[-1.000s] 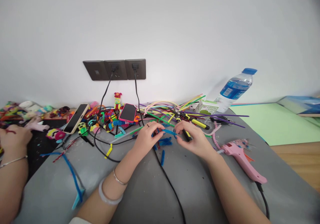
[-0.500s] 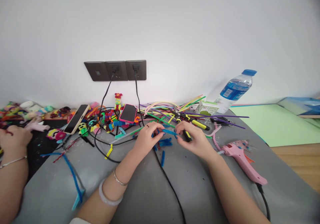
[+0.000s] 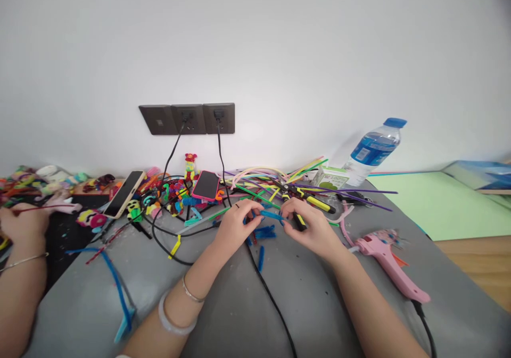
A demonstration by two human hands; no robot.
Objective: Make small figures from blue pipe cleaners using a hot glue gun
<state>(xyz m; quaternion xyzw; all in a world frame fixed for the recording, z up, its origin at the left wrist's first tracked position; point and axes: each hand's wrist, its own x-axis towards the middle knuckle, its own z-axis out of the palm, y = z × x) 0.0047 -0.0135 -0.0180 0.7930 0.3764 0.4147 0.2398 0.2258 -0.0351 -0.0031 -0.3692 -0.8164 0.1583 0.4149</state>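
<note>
Sockets (image 3: 187, 126), blue strip (image 3: 271, 215) lower in view

The grey tabletop (image 3: 223, 315) carries a pink glue gun (image 3: 393, 266) at the right, short blue pieces (image 3: 265, 232) and a black cable (image 3: 273, 296) near the middle, a blue stem (image 3: 118, 281) at the left — and, toward the wall, a blue-capped bottle (image 3: 371, 151).
</note>
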